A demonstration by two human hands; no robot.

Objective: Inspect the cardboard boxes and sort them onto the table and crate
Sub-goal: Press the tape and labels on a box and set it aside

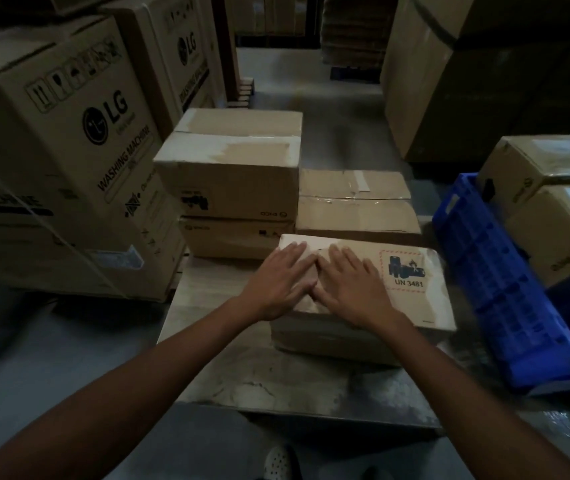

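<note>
Head view: left hand (281, 282), right hand (349, 285) spread flat on nearest box (415, 306), one of four on table (228, 375)

Six small boxes (358, 216), two LG boxes (68, 150), one crate (505, 299), one table (242, 375).

Box (422, 306) on table (228, 368), stacked boxes (231, 174) behind, crate (505, 292) right, perhaps tilted
</note>
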